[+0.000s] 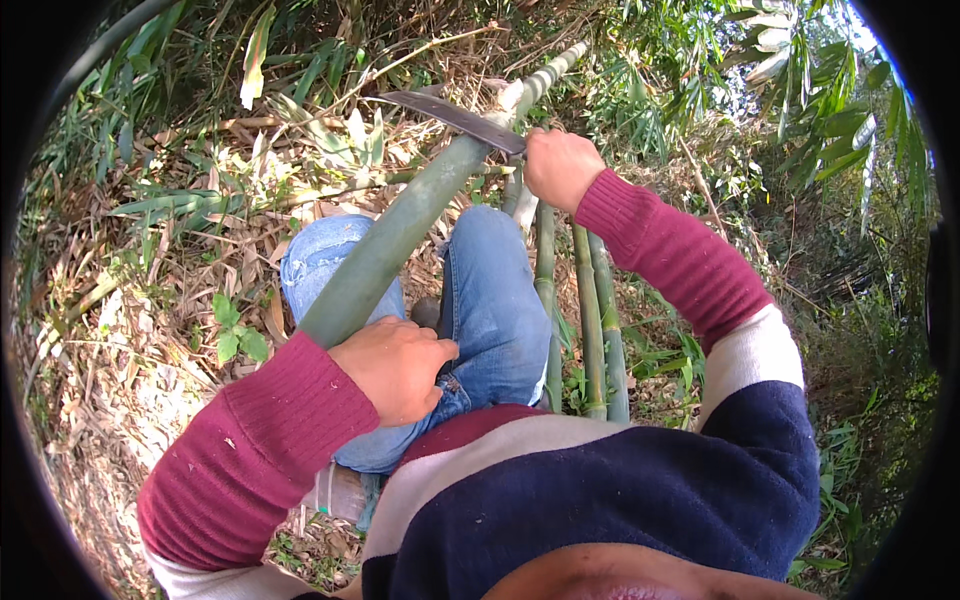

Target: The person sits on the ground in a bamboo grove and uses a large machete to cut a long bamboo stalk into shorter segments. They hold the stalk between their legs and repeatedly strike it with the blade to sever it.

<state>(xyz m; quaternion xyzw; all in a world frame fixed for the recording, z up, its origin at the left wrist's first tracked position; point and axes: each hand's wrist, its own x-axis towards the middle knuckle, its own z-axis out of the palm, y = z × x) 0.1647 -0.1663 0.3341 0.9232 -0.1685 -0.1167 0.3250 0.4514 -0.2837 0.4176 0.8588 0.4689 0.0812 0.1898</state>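
A thick green bamboo pole point(400, 235) slants from under my left forearm, over my knee, toward the far brush. My right hand point(562, 168) is closed around the handle of a machete point(458, 120), and the handle is hidden in the fist. Its dark, slightly curved blade lies across the pole and points left. My left hand point(392, 368) is curled closed over my lap, with its wrist beside the pole's near part. What its fingers hold, if anything, is hidden. The sleeve covers the near end of the pole.
Several thinner bamboo stalks point(590, 330) lie right of my jeans point(495, 310). Dry leaf litter point(120, 380) covers the ground at the left, with a small green plant point(235, 333) in it. Leafy bamboo branches point(840, 110) hang at the upper right.
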